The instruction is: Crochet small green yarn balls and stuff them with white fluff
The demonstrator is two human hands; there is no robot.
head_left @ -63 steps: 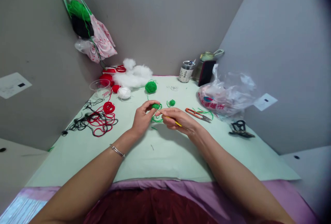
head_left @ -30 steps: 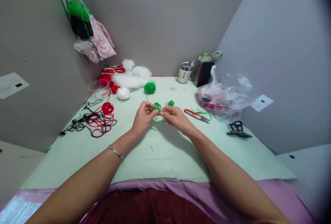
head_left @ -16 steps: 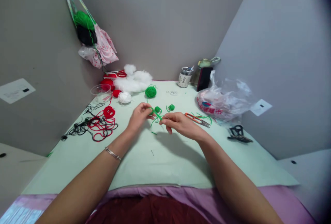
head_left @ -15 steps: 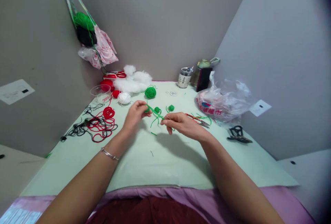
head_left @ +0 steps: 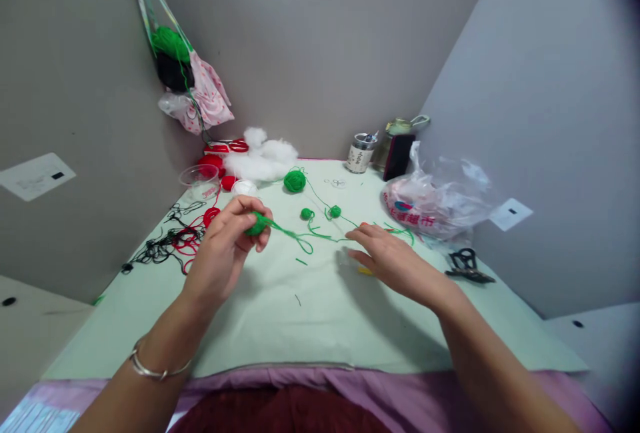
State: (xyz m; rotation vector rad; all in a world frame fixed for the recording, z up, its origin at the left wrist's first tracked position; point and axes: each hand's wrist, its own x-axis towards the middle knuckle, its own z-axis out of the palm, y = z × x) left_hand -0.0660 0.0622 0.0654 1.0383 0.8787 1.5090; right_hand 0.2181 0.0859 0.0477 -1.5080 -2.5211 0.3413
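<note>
My left hand (head_left: pixel 225 240) is closed around a small green yarn piece (head_left: pixel 256 224), from which loose green strands trail to the right. My right hand (head_left: pixel 387 256) hovers low over the table with its fingers stretched out, and nothing shows in its grasp. Under its fingers lies something yellow (head_left: pixel 365 271). Two small green balls, one at the middle (head_left: pixel 307 214) and one further right (head_left: pixel 335 211), rest between my hands. Behind them sits a larger green yarn ball (head_left: pixel 295 181), with a strand running towards my right hand.
Tangled black yarn (head_left: pixel 163 243), red yarn (head_left: pixel 211 216), a clear cup (head_left: pixel 199 183) and white stuffing (head_left: pixel 263 158) lie left. Right are a pen tin (head_left: pixel 361 153), a phone (head_left: pixel 399 157), a plastic bag (head_left: pixel 430 203) and a black clip (head_left: pixel 469 266).
My left hand has moved left and nearer, carrying the green piece. My right hand has let go of the green strands, moved right and opened. The yellow thing now shows.
</note>
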